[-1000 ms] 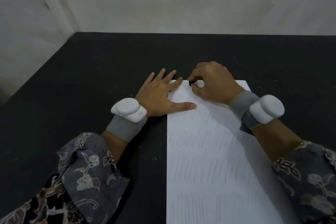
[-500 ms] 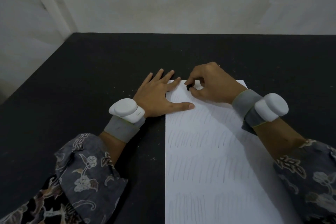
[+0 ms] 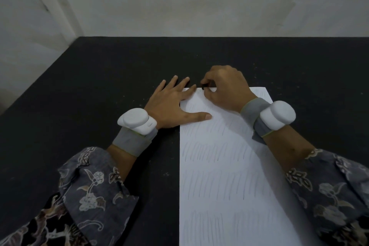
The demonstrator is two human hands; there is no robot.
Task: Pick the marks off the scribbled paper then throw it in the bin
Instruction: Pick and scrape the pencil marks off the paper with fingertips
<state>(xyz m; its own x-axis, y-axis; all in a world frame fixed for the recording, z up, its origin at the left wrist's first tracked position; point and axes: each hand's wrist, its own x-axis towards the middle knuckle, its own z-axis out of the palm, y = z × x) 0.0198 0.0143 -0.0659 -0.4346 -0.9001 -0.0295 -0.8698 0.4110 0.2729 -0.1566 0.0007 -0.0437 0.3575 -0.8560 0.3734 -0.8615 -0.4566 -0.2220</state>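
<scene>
Pale walls back a black counter [image 3: 99,86], and we're looking straight down at the action. Front and centre lies the scribbled paper [image 3: 225,166], a white sheet running lengthwise from the near edge of the counter toward its middle, flat on the surface, covered in rows of faint grey pencil strokes. Up at the sheet's far edge, the right hand [image 3: 225,90] is curled tight, thumb and fingers [image 3: 204,81] pinching a small dark object [image 3: 204,86] right against the paper's top margin; what exactly that object is, too small to call. A few dark specks sit on the paper just beside it. Over on the sheet's far left corner, the left hand [image 3: 171,106] lies flat, fingers spread and straight, thumb stretched across the paper and the index fingertip touching the top edge, palm resting on the bare counter beside it. Each wrist carries a grey band with a white rounded device, left [image 3: 136,121] and right [image 3: 277,115]. Dark floral sleeves [image 3: 93,185] cover both forearms toward the near edge.
</scene>
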